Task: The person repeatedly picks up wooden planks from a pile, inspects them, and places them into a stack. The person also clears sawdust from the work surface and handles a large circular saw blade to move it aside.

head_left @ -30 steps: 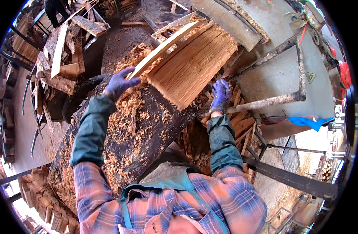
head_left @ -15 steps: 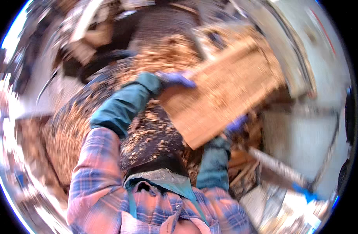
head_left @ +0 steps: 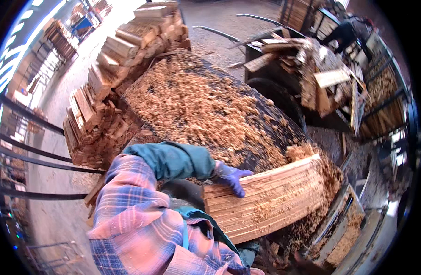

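Observation:
A stack of wooden boards [head_left: 270, 195], pressed edge to edge and dusted with chips, lies across in front of my body at the lower right. My left hand [head_left: 233, 179], in a purple glove, grips its near left end, with the fingers over the top edge. My right hand is hidden behind the stack; only a bit of its green sleeve [head_left: 249, 253] shows below. Just beyond the boards is a dark surface [head_left: 258, 166] strewn with wood chips [head_left: 187, 107].
A tall pile of stacked boards [head_left: 123, 50] stands at the far left. Dark metal bars [head_left: 36, 158] run in from the left. A dark cart [head_left: 274, 87] with scrap wood [head_left: 329, 78] is at the back right, a person [head_left: 350, 34] beyond it. Metal rails [head_left: 332, 220] lie lower right.
My view has swung round, bringing the board pile and scrap cart into sight. The stack of boards has come lower and closer to my body, still in my left hand. My right hand has gone out of sight.

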`<state>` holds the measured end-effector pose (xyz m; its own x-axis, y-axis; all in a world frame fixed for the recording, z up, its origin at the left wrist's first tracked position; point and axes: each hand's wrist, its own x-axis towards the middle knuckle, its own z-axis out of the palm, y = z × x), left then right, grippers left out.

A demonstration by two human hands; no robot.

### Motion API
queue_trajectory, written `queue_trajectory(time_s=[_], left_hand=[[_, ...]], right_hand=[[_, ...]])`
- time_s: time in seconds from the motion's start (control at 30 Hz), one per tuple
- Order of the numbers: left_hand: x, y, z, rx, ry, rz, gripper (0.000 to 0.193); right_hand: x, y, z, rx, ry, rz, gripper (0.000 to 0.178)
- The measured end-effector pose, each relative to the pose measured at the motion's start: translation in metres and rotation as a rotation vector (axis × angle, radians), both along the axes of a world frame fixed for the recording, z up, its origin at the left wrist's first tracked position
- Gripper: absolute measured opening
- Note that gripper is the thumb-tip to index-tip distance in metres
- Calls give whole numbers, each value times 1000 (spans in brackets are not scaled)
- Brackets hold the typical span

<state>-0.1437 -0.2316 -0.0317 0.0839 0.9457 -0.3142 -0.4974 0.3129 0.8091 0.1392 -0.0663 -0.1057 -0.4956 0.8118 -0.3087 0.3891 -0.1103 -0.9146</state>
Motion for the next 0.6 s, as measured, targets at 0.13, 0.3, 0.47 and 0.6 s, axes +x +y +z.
queue_trajectory(time_s=[0.13,0.3,0.47,0.6], left_hand=[[-32,-158,3,258,-514,251,97],[-95,-345,71,103,148,685,85],[-159,-469,178,14,366,1227,84],[-244,-536,224,138,370,1520,84]], right_hand=[[-76,-76,24,-84,-8,335,37],[-259,-196,105,27,85,727,36],[-515,-331,247,465,373,1107,35],[-722,-443,350,939,643,1309,34]])
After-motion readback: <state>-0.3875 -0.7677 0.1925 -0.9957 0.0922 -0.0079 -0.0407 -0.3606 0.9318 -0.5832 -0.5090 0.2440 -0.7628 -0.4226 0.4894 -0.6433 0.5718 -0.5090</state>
